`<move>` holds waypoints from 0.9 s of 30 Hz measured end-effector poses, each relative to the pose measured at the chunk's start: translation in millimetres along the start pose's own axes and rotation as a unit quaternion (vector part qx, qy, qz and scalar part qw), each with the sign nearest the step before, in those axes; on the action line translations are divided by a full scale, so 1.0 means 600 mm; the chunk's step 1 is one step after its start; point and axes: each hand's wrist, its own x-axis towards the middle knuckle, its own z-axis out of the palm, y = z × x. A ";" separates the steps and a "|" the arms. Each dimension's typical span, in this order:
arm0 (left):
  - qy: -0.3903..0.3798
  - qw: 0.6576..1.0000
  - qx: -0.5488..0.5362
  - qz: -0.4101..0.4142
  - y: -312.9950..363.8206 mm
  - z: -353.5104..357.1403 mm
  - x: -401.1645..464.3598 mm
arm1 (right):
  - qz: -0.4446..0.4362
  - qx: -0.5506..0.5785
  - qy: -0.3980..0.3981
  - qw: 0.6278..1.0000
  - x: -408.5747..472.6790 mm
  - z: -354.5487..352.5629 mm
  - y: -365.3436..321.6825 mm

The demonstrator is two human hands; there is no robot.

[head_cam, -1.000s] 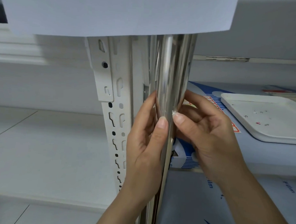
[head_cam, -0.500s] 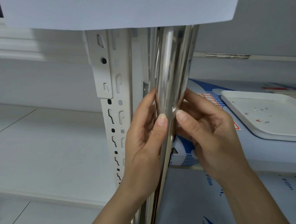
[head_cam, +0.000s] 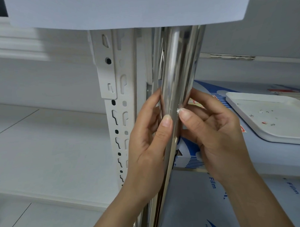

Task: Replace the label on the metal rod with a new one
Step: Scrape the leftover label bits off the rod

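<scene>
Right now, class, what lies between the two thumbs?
In the head view, the metal rod and a white label scrap lie between the left thumb and right thumb.

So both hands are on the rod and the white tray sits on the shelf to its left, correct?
Not quite. The head view shows both hands, left and right, on the rod, but the white tray sits on the shelf to its right, not left.

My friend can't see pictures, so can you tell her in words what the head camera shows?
Two hands hold an upright shiny metal rod: the left hand grips it, while the right hand thumb picks at a small white label scrap. A white slotted shelf post stands left; a white tray lies right.
</scene>
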 end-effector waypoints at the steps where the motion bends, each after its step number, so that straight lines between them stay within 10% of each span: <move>1: -0.002 1.000 0.000 0.004 0.000 -0.001 0.000 | -0.003 -0.005 0.003 1.000 0.000 0.001 0.001; 27: -0.003 1.000 -0.016 -0.010 -0.003 -0.007 0.003 | -0.021 -0.033 0.001 0.999 -0.001 0.003 0.003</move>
